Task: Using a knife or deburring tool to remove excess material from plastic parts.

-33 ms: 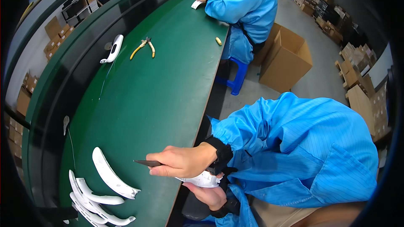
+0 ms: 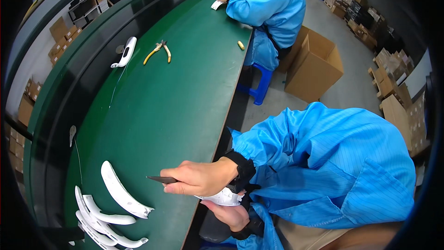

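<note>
My right hand point(image 2: 201, 178) is closed around a dark, pointed, blade-like tool point(image 2: 160, 179), whose tip sticks out toward the table. Just below it, my left hand point(image 2: 232, 215) grips a white curved plastic part point(image 2: 225, 197), palm side up, at the table's edge. The right hand and wrist partly cover this part, so I cannot tell whether the tool's other end touches it. On the table nearby lies a long white curved shell point(image 2: 121, 192), beside a cluster of similar white curved pieces point(image 2: 99, 222).
The green table point(image 2: 157, 115) carries yellow-handled pliers point(image 2: 158, 52), a white housing point(image 2: 126, 53) with a thin wire and a small yellowish piece point(image 2: 241, 45). Farther along sits a co-worker in blue point(image 2: 268, 2). Beside that person stand a blue stool point(image 2: 262, 84) and an open carton point(image 2: 312, 67).
</note>
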A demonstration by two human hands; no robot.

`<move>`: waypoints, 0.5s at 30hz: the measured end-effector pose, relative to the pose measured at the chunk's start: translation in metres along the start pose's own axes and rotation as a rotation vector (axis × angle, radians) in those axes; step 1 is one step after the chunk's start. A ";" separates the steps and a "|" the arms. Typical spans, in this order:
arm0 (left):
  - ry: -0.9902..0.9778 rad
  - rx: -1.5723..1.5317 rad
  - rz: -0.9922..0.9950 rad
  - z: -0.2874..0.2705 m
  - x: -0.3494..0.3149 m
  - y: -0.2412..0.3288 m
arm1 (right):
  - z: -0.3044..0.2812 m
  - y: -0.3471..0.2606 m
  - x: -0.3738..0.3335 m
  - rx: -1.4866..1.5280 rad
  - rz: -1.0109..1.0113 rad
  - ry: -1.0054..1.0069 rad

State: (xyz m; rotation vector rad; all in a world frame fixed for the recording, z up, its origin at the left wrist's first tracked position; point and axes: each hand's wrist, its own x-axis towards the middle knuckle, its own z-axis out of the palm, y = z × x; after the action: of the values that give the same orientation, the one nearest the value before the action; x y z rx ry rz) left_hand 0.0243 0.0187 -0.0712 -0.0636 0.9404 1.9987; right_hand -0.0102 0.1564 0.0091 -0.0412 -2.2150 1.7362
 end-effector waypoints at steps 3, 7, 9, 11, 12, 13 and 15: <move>0.116 0.063 0.001 0.004 -0.002 0.004 | 0.007 0.004 0.004 -0.003 0.000 -0.004; 0.104 0.060 0.023 -0.013 0.002 -0.003 | 0.014 0.007 0.006 -0.008 -0.010 -0.002; 0.093 0.061 0.028 -0.018 0.002 -0.007 | 0.015 0.008 0.006 -0.019 0.000 -0.001; 0.088 0.052 0.048 -0.017 0.002 -0.008 | 0.016 0.006 0.007 -0.031 0.002 0.004; 0.090 0.042 0.066 -0.014 0.000 -0.006 | 0.019 0.008 0.008 -0.037 -0.020 0.002; 0.092 0.032 0.084 -0.012 -0.001 -0.006 | 0.024 0.011 0.008 -0.043 -0.042 0.000; 0.039 0.000 0.056 -0.014 -0.002 -0.007 | 0.026 0.011 0.008 -0.058 -0.027 0.000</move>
State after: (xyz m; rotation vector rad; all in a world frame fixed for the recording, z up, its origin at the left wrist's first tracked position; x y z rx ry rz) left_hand 0.0263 0.0099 -0.0844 -0.0778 0.9767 2.0558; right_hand -0.0269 0.1367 -0.0046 -0.0255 -2.2553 1.6575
